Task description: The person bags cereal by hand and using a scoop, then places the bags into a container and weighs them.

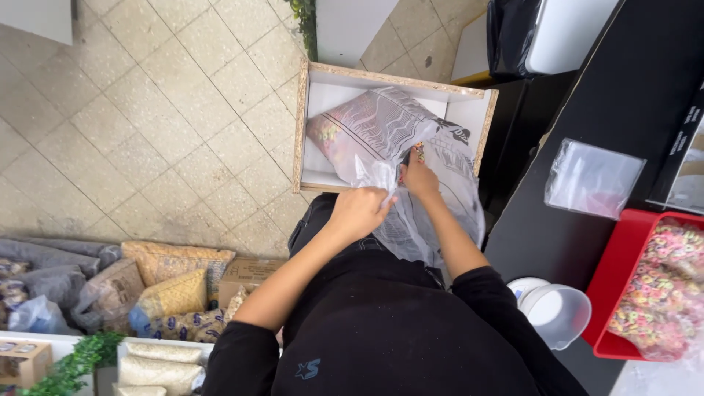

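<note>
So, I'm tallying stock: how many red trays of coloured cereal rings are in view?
1: the red tray sits on the black counter at the right edge, partly cut off by the frame; others may lie out of view.

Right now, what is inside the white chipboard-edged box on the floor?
The box holds a large printed plastic bag; colourful pieces show through its left end. Both hands grip the bag's near end. The box floor beneath is covered.
</note>
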